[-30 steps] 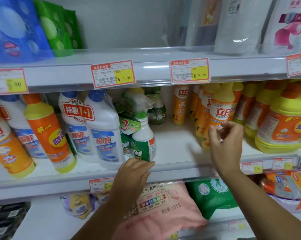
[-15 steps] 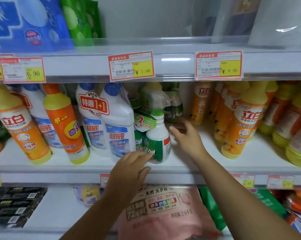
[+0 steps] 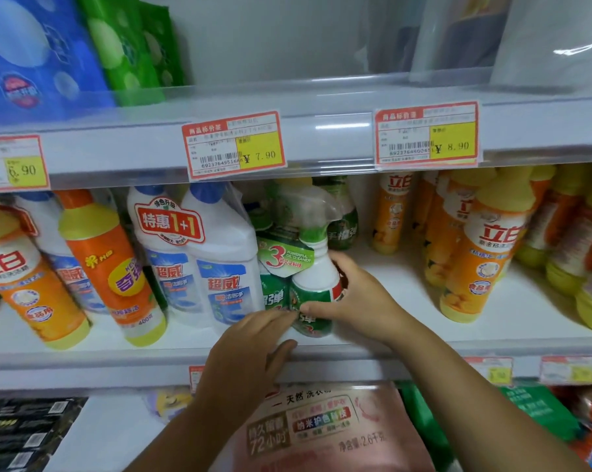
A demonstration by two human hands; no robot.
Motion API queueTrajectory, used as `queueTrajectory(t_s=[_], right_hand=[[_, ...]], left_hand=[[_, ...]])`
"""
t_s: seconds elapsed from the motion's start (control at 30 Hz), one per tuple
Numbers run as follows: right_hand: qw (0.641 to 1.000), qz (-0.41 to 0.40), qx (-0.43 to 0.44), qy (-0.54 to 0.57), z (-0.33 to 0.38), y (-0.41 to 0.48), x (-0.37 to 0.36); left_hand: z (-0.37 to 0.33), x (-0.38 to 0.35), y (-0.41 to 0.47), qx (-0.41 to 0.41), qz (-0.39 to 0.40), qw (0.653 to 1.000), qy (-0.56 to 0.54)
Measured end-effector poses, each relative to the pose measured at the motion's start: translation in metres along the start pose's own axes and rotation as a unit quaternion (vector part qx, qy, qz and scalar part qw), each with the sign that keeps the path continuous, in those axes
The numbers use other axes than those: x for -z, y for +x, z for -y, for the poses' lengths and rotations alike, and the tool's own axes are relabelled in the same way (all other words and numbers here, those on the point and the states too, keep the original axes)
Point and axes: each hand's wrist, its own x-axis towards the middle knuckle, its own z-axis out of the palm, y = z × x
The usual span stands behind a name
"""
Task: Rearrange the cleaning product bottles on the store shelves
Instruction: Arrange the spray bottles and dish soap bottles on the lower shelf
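Note:
A green-and-white spray bottle pack (image 3: 313, 267) with a "3" tag stands at the front of the middle shelf (image 3: 406, 342). My right hand (image 3: 355, 298) wraps around the spray bottle's right side, thumb across its front label. My left hand (image 3: 253, 345) reaches up to the pack's lower left, fingertips touching the label near my right thumb. To the left stands a twin pack of white bottles with blue caps (image 3: 199, 264). Orange bottles with yellow caps (image 3: 481, 260) fill the shelf on the right.
Orange and white bottles (image 3: 100, 267) lean at the left of the shelf. A green bottle (image 3: 342, 219) stands behind the spray pack, with bare shelf to its right. Bags (image 3: 42, 56) sit on the upper shelf; a pink detergent bag (image 3: 321, 430) lies below.
My right hand left the orange bottles, crossed leftward and now grips the spray bottle. My left hand rose to touch its label. The view shifted left and closer.

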Motion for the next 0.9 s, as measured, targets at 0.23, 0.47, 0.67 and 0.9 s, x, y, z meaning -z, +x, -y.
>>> queueTrajectory(t_s=[0.23, 0.47, 0.67, 0.9], right_hand=[[0.991, -0.067, -0.008, -0.112, -0.009, -0.029, 0.047], [0.977, -0.157, -0.037, -0.139, -0.018, -0.032, 0.062], [0.975, -0.206, -0.023, -0.077, -0.035, 0.008, 0.041], [0.926, -0.349, 0.075, -0.126, -0.023, 0.007, 0.017]], left_hand=[[0.000, 0.000, 0.000, -0.014, -0.007, 1.000, -0.018], [-0.012, -0.006, 0.005, -0.017, -0.007, 1.000, -0.024], [-0.004, -0.006, 0.002, 0.001, 0.019, 0.999, -0.025], [0.008, 0.000, -0.005, -0.018, 0.002, 1.000, -0.021]])
